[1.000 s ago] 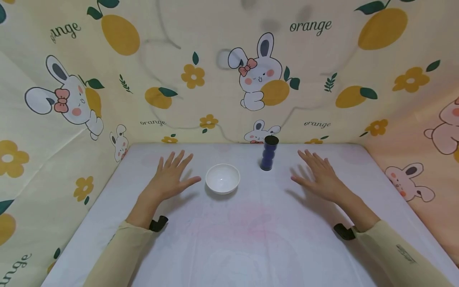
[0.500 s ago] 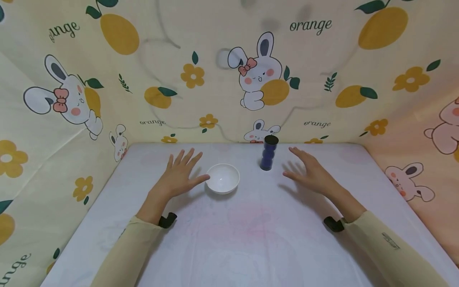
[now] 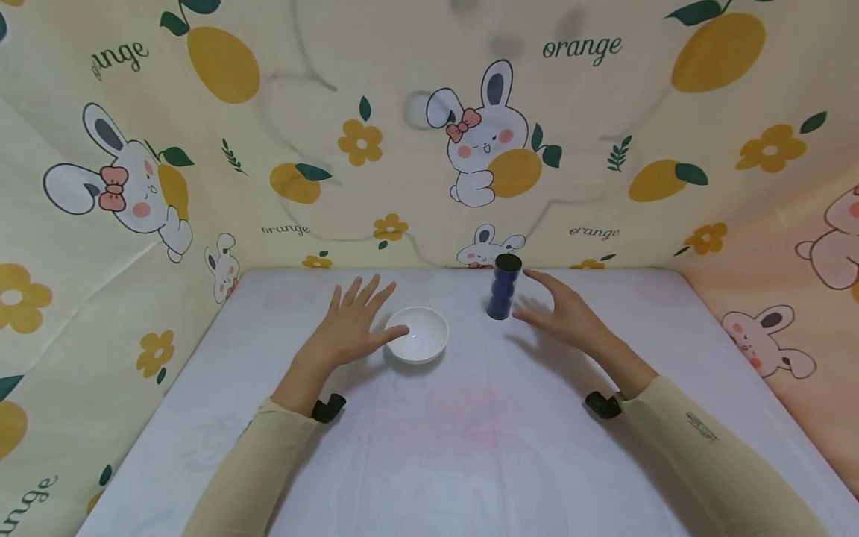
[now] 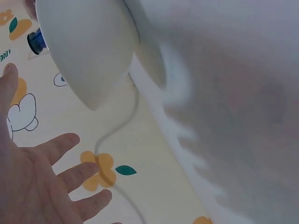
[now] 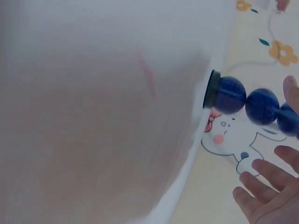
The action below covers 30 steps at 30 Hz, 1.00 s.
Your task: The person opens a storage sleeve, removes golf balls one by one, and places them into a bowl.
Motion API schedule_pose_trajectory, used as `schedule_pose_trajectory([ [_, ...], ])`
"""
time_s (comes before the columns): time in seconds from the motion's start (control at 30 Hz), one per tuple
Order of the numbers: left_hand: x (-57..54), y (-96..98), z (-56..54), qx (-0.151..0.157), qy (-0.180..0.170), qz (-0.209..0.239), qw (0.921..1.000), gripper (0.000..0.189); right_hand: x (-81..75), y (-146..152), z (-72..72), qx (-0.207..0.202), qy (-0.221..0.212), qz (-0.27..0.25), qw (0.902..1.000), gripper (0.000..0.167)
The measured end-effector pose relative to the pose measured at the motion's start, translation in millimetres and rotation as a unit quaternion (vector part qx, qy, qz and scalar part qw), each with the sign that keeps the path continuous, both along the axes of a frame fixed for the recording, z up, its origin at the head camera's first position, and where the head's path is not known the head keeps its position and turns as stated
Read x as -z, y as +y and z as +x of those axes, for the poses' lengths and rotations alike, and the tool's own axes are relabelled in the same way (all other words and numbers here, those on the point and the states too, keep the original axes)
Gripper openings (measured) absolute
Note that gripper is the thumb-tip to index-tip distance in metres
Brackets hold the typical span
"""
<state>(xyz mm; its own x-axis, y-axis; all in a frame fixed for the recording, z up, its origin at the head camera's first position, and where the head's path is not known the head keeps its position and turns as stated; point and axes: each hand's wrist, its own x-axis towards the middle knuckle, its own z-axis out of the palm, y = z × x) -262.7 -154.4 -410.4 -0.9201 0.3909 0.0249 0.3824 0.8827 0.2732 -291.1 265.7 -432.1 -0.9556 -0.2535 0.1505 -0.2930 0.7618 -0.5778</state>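
Observation:
A white bowl [image 3: 421, 350] stands upright on the table, left of its middle. My left hand [image 3: 345, 333] hovers at the bowl's left side, fingers spread, and its thumb overlaps the rim in the head view. From the left wrist, the bowl [image 4: 88, 42] appears above the spread left hand [image 4: 30, 186]. To the bowl's right rises a dark blue tube of stacked ball shapes [image 3: 502, 295] with a black top and base. My right hand [image 3: 566, 317] is just right of this tube, thumb and fingers apart, holding nothing. In the right wrist view the blue balls [image 5: 262, 106] pass beside the thumb.
White cloth covers the table [image 3: 436, 455], faintly stained pink near the middle. A cream curtain [image 3: 403, 67] with rabbits, oranges and flowers closes in the back and both sides. Black wrist cameras [image 3: 329, 408] sit at the sleeve cuffs.
Both hands have moved inward: the left one rightward until its thumb overlaps the bowl, the right one leftward up beside the blue tube. Bowl and tube have stayed put.

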Motion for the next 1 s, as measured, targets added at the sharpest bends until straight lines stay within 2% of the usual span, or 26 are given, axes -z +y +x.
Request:
schedule_pose_trajectory([
  [0.27,-2.2,9.7,-2.8,0.009,0.006,-0.002,0.9999,0.095,0.2,-14,-8.2,-0.01,0.005,-0.039,0.9992,0.089],
  [0.47,-4.5,17.5,-3.2,0.014,0.005,-0.002,0.9999,0.095,1.6,-24,-14.3,-0.01,-0.011,-0.089,0.9959,0.08],
  [0.7,-7.9,26.9,-3.7,0.016,0.003,-0.001,0.9999,0.095,3.4,-31,-21.7,0.003,-0.028,-0.123,0.992,0.065],
  [1.0,-14.8,40.3,-4.7,0.031,0.008,0.007,0.9995,0.093,8.1,-37,-27.3,0.016,-0.063,-0.135,0.9887,0.071],
])
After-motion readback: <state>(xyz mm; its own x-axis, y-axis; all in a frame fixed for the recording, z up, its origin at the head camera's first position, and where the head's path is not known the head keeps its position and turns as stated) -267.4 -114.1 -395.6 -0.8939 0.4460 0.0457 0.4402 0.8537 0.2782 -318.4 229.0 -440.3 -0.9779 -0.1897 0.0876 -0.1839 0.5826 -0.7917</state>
